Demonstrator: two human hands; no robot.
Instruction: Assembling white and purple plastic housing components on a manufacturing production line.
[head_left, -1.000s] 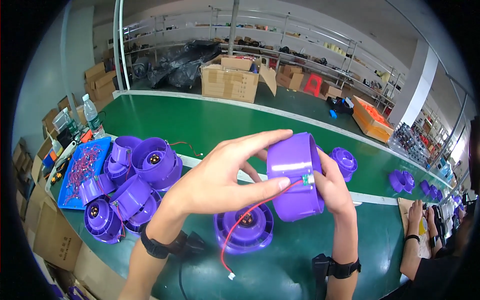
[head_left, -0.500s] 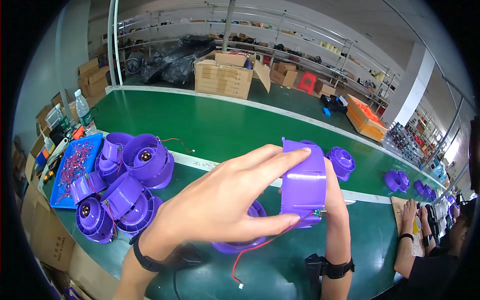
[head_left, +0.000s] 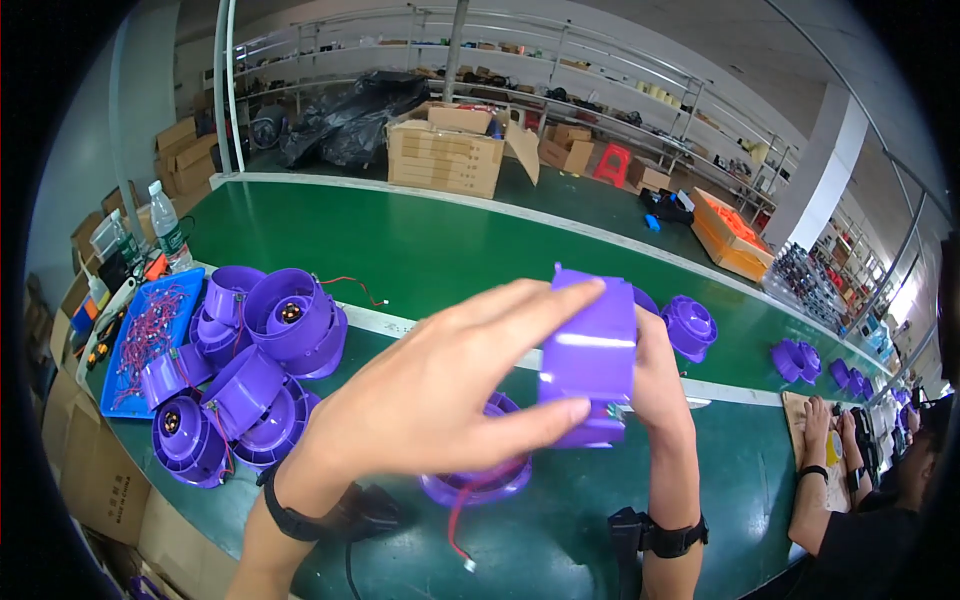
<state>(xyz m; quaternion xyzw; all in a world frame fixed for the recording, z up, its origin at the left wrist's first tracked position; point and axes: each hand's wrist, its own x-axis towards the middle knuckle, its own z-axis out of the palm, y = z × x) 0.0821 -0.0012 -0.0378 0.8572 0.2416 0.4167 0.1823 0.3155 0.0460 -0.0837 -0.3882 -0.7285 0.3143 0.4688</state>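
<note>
Above the near edge of the green table, both hands hold a purple plastic fan housing [head_left: 590, 352], a ring-shaped shell tipped on its side. My left hand [head_left: 430, 385] spans its left side, fingertips on the upper rim and thumb on the lower part. My right hand [head_left: 657, 375] grips the right side, its fingers mostly hidden behind the shell. A small circuit board sits by the housing's lower edge, partly covered by my left thumb. A red lead [head_left: 455, 530] with a white plug hangs below. Another purple housing [head_left: 478, 490] lies on the table under my hands, partly hidden.
Several purple housings [head_left: 295, 320] are piled at left beside a blue tray [head_left: 122, 402] of wired parts. Water bottles [head_left: 168, 228] stand behind it. A green conveyor belt [head_left: 400, 240] carries more housings [head_left: 690, 328]. A co-worker's hands [head_left: 818, 430] are at the right.
The held housing has shifted slightly left and turned in my hands, and the circuit board is more covered. The hanging lead swung left. Housings on the belt moved a little right.
</note>
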